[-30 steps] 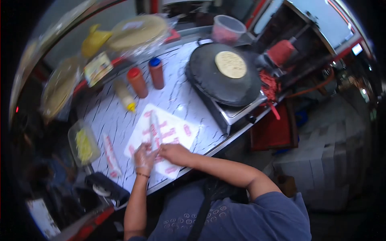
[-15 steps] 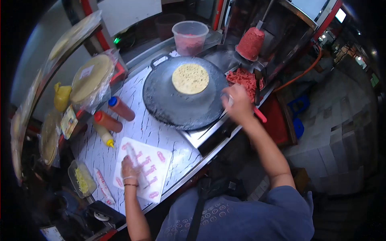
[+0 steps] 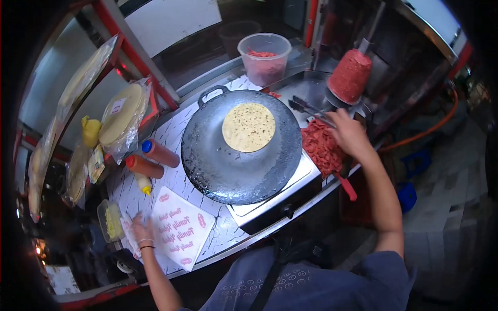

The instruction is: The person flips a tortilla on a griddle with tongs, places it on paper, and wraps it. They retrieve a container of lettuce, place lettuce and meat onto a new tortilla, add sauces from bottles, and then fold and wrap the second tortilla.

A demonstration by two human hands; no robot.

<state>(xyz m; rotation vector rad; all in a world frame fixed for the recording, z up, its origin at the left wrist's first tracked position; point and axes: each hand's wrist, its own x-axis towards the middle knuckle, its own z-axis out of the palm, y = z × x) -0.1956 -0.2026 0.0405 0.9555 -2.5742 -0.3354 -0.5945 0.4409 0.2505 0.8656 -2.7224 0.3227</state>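
Right hand (image 3: 348, 136) closed around metal tongs (image 3: 310, 110) above red shredded meat (image 3: 320, 149), counter's right edge. Left hand (image 3: 141, 228) on white printed paper wrapper (image 3: 181, 232), front-left corner, grip unclear. Round yellow flatbread (image 3: 249, 127) on black griddle (image 3: 228, 166); wrapper unfilled.

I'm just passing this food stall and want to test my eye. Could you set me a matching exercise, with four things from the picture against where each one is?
Things
1. flatbread
2. clear tub
3. left hand
4. right hand

Places
A. at the tongs, beside the shredded red meat
B. lying on the black griddle
C. at the left edge of the printed paper
D. behind the griddle, with red shreds inside

Pairs: 1-B, 2-D, 3-C, 4-A
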